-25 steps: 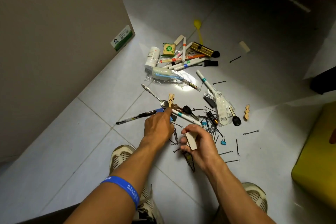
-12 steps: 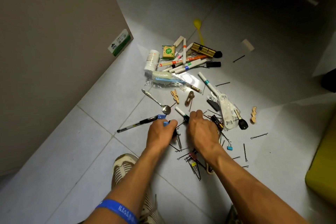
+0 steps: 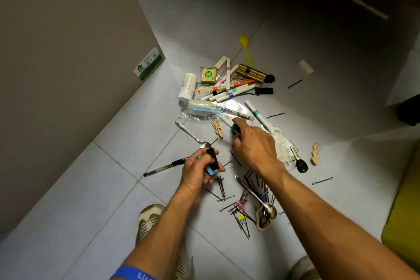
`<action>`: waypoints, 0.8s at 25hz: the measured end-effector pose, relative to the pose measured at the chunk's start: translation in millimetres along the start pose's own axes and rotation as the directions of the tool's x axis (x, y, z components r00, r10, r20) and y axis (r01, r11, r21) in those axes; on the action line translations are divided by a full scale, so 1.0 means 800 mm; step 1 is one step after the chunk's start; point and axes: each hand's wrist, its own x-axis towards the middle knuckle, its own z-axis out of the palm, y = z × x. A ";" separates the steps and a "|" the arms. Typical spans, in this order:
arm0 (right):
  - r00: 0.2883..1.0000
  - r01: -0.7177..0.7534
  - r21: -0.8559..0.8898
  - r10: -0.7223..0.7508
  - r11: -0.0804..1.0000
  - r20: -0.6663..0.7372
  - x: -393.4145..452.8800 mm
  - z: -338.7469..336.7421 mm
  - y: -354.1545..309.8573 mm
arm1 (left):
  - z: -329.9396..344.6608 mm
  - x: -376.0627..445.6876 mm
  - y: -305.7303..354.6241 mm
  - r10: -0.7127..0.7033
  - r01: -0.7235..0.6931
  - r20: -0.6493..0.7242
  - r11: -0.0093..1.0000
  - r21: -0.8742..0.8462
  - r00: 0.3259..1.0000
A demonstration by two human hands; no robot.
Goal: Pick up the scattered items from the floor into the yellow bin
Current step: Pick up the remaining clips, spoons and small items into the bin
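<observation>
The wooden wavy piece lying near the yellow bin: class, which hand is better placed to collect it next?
Probably the right hand: it is nearer the wooden wavy piece and yellow bin, though it grips a marker. The left hand is farther away, holding small items.

Yellow bin (image 3: 402, 200), yellow spoon (image 3: 245, 46), blue wristband (image 3: 134, 273), grey tiled floor (image 3: 91, 188), green-labelled beige box (image 3: 148, 63).

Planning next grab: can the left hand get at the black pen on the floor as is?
Probably not yet: the black pen lies uncovered right beside the left hand, but that hand already grips a black and a blue item.
</observation>
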 end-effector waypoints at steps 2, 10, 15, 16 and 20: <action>0.999 0.024 -0.151 -0.018 0.988 0.042 0.018 0.003 0.011 | -0.002 0.005 0.003 -0.011 0.010 -0.020 0.999 -0.053 1.000; 0.938 -0.339 0.484 0.328 0.807 0.112 -0.012 -0.009 0.008 | 0.016 -0.002 0.000 -0.063 0.052 -0.065 0.986 -0.161 0.996; 0.829 -0.404 0.914 0.431 0.020 0.357 -0.072 -0.106 -0.014 | 0.077 -0.059 0.033 -0.048 0.040 -0.023 0.959 -0.280 0.999; 0.825 -0.378 0.923 0.425 -0.074 0.372 -0.089 -0.128 -0.016 | 0.095 -0.075 0.042 -0.048 0.048 0.009 0.951 -0.305 0.999; 0.812 -0.217 0.936 0.482 -0.276 0.330 -0.174 -0.222 -0.010 | 0.187 -0.146 0.066 -0.087 0.145 0.204 0.945 -0.292 0.975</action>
